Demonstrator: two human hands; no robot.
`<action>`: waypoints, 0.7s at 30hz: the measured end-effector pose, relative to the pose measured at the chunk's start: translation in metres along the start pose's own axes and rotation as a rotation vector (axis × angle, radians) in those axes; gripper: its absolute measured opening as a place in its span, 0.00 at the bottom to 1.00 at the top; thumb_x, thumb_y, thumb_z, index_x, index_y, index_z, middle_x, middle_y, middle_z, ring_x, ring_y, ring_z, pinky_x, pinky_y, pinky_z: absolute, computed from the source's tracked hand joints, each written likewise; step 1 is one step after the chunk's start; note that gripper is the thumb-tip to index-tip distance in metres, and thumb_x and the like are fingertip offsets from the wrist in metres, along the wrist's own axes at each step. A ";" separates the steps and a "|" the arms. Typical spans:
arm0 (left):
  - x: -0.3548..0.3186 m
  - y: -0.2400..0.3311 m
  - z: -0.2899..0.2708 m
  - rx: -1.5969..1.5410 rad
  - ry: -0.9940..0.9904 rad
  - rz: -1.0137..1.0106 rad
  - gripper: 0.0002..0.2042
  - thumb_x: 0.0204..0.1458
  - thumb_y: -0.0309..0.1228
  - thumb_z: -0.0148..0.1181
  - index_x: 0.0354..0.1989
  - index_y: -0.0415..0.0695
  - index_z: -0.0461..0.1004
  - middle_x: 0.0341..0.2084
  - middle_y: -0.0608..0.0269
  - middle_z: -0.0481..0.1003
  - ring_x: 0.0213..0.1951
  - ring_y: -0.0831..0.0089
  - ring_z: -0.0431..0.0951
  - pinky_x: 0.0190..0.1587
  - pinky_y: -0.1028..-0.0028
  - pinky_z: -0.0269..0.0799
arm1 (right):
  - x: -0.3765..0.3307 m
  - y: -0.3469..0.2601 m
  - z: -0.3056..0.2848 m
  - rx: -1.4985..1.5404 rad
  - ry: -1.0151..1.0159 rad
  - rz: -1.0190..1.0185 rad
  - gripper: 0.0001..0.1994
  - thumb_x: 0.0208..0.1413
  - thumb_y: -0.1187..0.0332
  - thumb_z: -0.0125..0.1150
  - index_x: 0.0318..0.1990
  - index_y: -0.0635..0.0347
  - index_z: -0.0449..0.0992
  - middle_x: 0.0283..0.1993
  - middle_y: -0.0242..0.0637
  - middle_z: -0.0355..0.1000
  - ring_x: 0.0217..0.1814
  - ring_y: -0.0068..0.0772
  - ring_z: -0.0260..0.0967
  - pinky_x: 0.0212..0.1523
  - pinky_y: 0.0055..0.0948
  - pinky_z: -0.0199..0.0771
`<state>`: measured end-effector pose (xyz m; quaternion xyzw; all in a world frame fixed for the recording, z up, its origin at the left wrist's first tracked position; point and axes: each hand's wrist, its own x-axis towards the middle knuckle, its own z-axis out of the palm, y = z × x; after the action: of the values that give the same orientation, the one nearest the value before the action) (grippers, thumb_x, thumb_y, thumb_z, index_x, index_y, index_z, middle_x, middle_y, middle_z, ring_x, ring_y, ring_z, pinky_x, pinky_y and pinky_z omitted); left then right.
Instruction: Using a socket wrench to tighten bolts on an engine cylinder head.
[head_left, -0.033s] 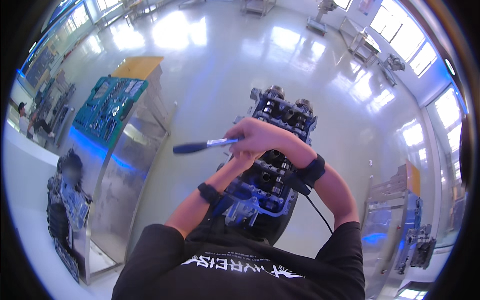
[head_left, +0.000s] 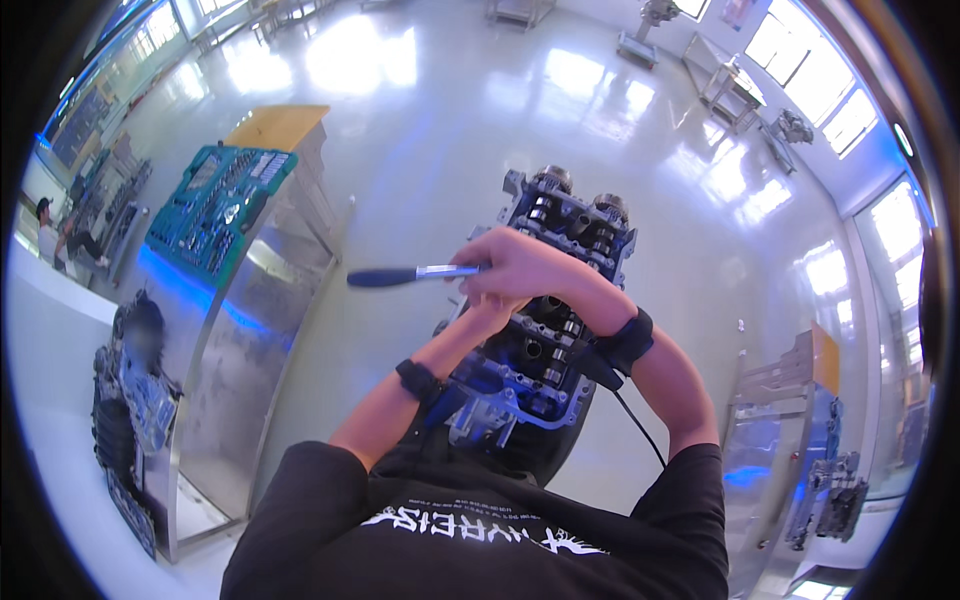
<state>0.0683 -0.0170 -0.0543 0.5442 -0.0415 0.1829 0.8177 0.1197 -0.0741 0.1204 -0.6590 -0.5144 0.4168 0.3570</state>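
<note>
An engine cylinder head point(head_left: 535, 350) with exposed camshafts stands in front of me. Over its left side my right hand point(head_left: 512, 262) is closed around the metal end of a ratchet wrench point(head_left: 385, 277). Its black handle sticks out to the left, and its head is hidden under the fingers. Just below, my left hand point(head_left: 488, 315) is closed close against the right one. Its fingers are mostly covered, so what they grip cannot be made out. Both wrists wear black bands.
An open green tool case point(head_left: 215, 215) with sockets lies on a metal bench point(head_left: 255, 330) at the left. Engine parts point(head_left: 135, 400) sit at the lower left. Another bench point(head_left: 775, 430) stands at the right. A person point(head_left: 65, 240) sits far left. A black cable point(head_left: 640, 425) hangs near my right forearm.
The ratchet wrench's handle has swung slightly away from me, and my right hand has shifted a little with it. My left hand stays almost in place.
</note>
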 end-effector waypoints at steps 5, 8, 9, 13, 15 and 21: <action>-0.005 0.019 0.010 -0.166 0.024 -0.222 0.19 0.53 0.27 0.58 0.52 0.43 0.61 0.40 0.69 0.67 0.39 0.82 0.71 0.38 0.81 0.69 | -0.003 0.007 0.015 0.162 0.407 0.153 0.10 0.52 0.70 0.59 0.37 0.70 0.74 0.17 0.27 0.64 0.17 0.15 0.61 0.20 0.19 0.62; -0.004 0.019 0.002 -0.161 -0.033 -0.213 0.17 0.48 0.22 0.59 0.45 0.47 0.64 0.30 0.72 0.67 0.29 0.85 0.69 0.27 0.83 0.61 | -0.007 0.009 0.018 0.519 0.431 0.167 0.08 0.54 0.70 0.58 0.34 0.67 0.72 0.19 0.28 0.64 0.17 0.17 0.62 0.21 0.19 0.64; -0.004 0.017 0.002 -0.162 -0.051 -0.189 0.15 0.46 0.21 0.58 0.42 0.48 0.65 0.26 0.73 0.66 0.25 0.87 0.67 0.23 0.84 0.56 | -0.009 0.010 0.019 0.698 0.442 0.170 0.07 0.55 0.69 0.57 0.33 0.65 0.71 0.20 0.29 0.65 0.17 0.19 0.63 0.21 0.19 0.65; 0.000 0.019 0.008 -0.145 -0.037 -0.205 0.07 0.47 0.22 0.55 0.29 0.49 0.66 0.16 0.77 0.61 0.16 0.88 0.59 0.19 0.82 0.46 | -0.003 0.019 0.028 0.893 0.808 0.101 0.06 0.56 0.70 0.56 0.32 0.62 0.68 0.21 0.31 0.65 0.18 0.21 0.65 0.25 0.23 0.71; 0.005 0.014 0.005 -0.112 -0.058 -0.215 0.07 0.48 0.24 0.56 0.24 0.50 0.65 0.15 0.77 0.60 0.16 0.88 0.58 0.19 0.82 0.46 | -0.005 0.023 0.025 0.917 0.854 0.068 0.06 0.56 0.70 0.56 0.31 0.60 0.66 0.23 0.31 0.65 0.17 0.21 0.64 0.26 0.25 0.72; 0.004 -0.013 -0.006 0.022 -0.093 -0.187 0.16 0.55 0.36 0.57 0.16 0.47 0.66 0.14 0.80 0.59 0.17 0.89 0.56 0.19 0.81 0.46 | -0.011 0.036 0.023 0.816 0.914 -0.036 0.12 0.48 0.72 0.62 0.36 0.61 0.63 0.22 0.30 0.61 0.21 0.22 0.65 0.21 0.21 0.67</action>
<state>0.0760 -0.0155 -0.0669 0.5626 -0.0265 0.0806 0.8224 0.1105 -0.0915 0.0810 -0.5726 -0.1189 0.2491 0.7720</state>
